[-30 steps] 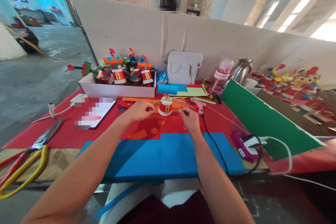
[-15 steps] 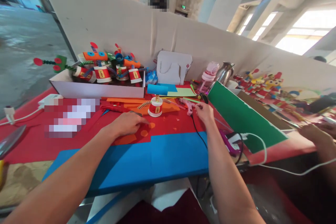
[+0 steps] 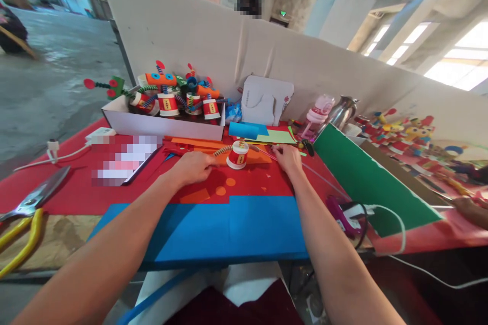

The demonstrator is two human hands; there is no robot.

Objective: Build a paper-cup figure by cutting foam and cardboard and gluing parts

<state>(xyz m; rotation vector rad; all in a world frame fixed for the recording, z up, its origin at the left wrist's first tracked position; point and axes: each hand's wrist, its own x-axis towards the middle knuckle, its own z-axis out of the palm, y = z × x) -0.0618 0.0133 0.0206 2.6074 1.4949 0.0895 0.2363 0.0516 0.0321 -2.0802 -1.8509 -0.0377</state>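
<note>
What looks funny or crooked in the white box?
The leftmost cup toy is tipped sideways, and a green head pokes out past the left end of the white box. The cup beside it stands straighter.

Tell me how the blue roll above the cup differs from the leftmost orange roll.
Trim: the blue roll shows a plain side, while the orange roll bears blue discs. Place: the blue roll sits above the lone cup, the orange roll above the white box. Both lie sideways.
</note>
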